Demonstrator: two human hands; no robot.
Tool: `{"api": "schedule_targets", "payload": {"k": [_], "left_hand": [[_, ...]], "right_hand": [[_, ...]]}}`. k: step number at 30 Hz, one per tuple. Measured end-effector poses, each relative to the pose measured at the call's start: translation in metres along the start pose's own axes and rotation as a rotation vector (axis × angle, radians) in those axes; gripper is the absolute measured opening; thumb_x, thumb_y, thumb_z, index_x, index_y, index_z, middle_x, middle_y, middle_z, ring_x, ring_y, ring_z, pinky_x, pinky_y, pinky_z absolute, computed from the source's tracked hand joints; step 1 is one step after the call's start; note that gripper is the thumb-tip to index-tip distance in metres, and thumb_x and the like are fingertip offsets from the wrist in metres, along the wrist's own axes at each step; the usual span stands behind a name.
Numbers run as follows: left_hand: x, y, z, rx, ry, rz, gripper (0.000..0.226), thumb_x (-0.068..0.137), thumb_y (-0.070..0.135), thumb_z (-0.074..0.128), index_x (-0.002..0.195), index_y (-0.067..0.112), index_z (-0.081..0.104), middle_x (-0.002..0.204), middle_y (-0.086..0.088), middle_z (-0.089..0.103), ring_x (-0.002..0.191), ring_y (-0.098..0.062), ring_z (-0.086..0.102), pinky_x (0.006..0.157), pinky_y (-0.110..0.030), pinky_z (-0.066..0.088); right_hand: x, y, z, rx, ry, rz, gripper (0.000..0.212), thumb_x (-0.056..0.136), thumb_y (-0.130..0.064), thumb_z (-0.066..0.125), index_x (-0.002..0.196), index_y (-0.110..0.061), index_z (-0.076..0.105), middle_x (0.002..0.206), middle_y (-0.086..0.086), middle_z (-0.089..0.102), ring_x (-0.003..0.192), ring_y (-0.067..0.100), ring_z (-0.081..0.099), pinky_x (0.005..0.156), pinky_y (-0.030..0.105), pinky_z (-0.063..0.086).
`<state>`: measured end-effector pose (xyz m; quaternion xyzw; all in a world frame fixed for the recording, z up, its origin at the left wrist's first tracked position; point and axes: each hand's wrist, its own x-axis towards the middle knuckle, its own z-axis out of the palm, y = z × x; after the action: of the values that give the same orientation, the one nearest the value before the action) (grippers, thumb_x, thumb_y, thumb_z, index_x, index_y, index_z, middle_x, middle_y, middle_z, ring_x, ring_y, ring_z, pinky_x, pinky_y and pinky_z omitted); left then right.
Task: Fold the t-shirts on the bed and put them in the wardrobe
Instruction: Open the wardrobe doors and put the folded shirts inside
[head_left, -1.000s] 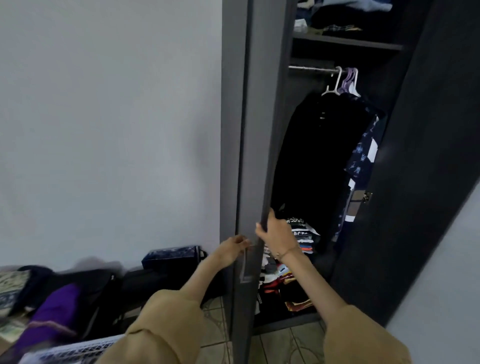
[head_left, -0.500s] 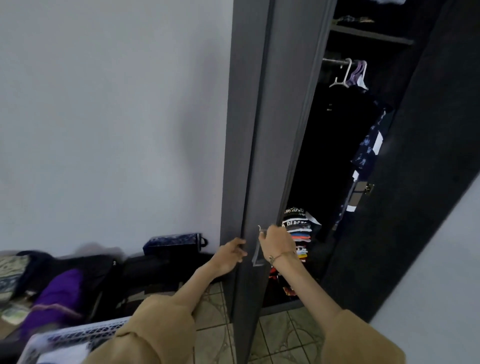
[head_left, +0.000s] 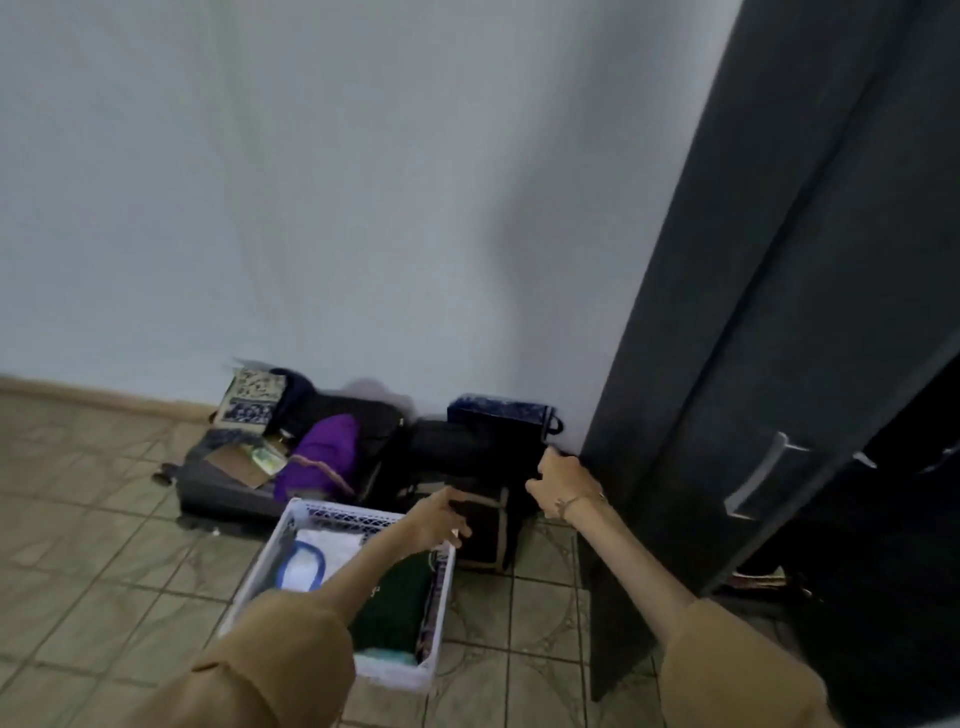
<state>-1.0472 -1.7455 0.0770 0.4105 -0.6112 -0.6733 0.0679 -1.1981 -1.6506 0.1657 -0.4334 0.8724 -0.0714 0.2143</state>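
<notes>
Hands (head_left: 439, 519) (head_left: 563, 488) hover apart between basket rim (head_left: 353, 512) and wardrobe door edge (head_left: 613, 467).

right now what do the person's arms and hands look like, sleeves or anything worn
Both forearms are bare, with loose tan sleeves pushed up near the elbows. The right hand has a thin bracelet at the wrist. The left hand shows nothing worn.

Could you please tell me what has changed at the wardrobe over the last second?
Both hands have let go of the wardrobe door, which has swung nearly shut, hiding the hanging clothes. The left hand now hovers over the white basket, the right hand beside the wardrobe's side; neither has a grip on anything. The view has turned left and down. The bags by the wall stayed put.
</notes>
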Motion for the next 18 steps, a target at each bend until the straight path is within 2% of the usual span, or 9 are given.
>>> {"api": "schedule_targets", "payload": {"k": [2, 5, 7, 10, 13, 16, 18], "left_hand": [[-0.002, -0.025, -0.035, 0.037, 0.040, -0.078, 0.024, 0.091, -0.018, 0.038, 0.105, 0.001, 0.039, 0.055, -0.007, 0.061, 0.039, -0.008, 0.058, 0.044, -0.020, 0.047], [0.003, -0.061, -0.084, 0.068, 0.090, -0.183, 0.018, 0.092, -0.014, 0.040, 0.101, 0.001, 0.044, 0.059, -0.007, 0.062, 0.040, -0.007, 0.056, 0.045, -0.019, 0.047], [0.009, -0.078, -0.109, 0.054, 0.149, -0.246, 0.016, 0.092, -0.010, 0.044, 0.105, -0.001, 0.048, 0.063, -0.002, 0.065, 0.050, -0.012, 0.059, 0.050, -0.022, 0.049], [0.025, -0.110, -0.133, 0.059, 0.287, -0.334, 0.010, 0.096, 0.003, 0.042, 0.092, 0.005, 0.051, 0.077, -0.004, 0.057, 0.062, -0.012, 0.052, 0.060, -0.023, 0.046], [0.048, -0.146, -0.137, -0.044, 0.322, -0.493, 0.015, 0.094, 0.004, 0.044, 0.081, 0.010, 0.050, 0.076, -0.003, 0.050, 0.061, -0.012, 0.047, 0.072, -0.033, 0.048], [0.070, -0.185, -0.134, -0.217, 0.353, -0.675, 0.007, 0.094, 0.007, 0.045, 0.089, 0.004, 0.047, 0.076, -0.007, 0.045, 0.061, -0.015, 0.041, 0.059, -0.029, 0.038], [0.087, -0.200, -0.131, -0.338, 0.371, -0.728, 0.006, 0.095, 0.008, 0.043, 0.097, 0.003, 0.046, 0.075, -0.007, 0.042, 0.064, -0.016, 0.038, 0.060, -0.029, 0.035]], "right_hand": [[0.014, -0.027, 0.030, 0.002, -0.099, 0.002, 0.045, 0.095, -0.027, 0.046, 0.133, -0.006, 0.037, 0.122, 0.014, 0.057, 0.104, 0.029, 0.061, 0.081, 0.036, 0.050], [0.038, -0.062, 0.076, -0.003, -0.230, 0.011, 0.045, 0.095, -0.025, 0.045, 0.134, -0.004, 0.038, 0.115, 0.013, 0.061, 0.097, 0.026, 0.064, 0.081, 0.035, 0.052], [0.055, -0.081, 0.102, -0.023, -0.280, 0.002, 0.041, 0.097, -0.024, 0.044, 0.132, -0.004, 0.039, 0.111, 0.012, 0.061, 0.087, 0.023, 0.063, 0.072, 0.032, 0.051], [0.080, -0.099, 0.145, -0.073, -0.327, -0.014, 0.018, 0.096, -0.025, 0.043, 0.107, -0.012, 0.042, 0.088, 0.005, 0.051, 0.063, 0.016, 0.046, 0.052, 0.029, 0.036], [0.108, -0.104, 0.189, -0.074, -0.371, 0.012, 0.013, 0.095, -0.024, 0.043, 0.097, -0.011, 0.041, 0.069, 0.001, 0.042, 0.059, 0.018, 0.043, 0.048, 0.026, 0.030], [0.143, -0.103, 0.234, -0.082, -0.432, 0.033, 0.015, 0.093, -0.018, 0.044, 0.081, -0.010, 0.042, 0.065, 0.003, 0.042, 0.060, 0.021, 0.046, 0.048, 0.026, 0.031], [0.165, -0.101, 0.258, -0.092, -0.456, 0.039, 0.022, 0.094, -0.016, 0.044, 0.073, -0.011, 0.037, 0.063, 0.003, 0.040, 0.055, 0.017, 0.040, 0.046, 0.026, 0.028]]}}
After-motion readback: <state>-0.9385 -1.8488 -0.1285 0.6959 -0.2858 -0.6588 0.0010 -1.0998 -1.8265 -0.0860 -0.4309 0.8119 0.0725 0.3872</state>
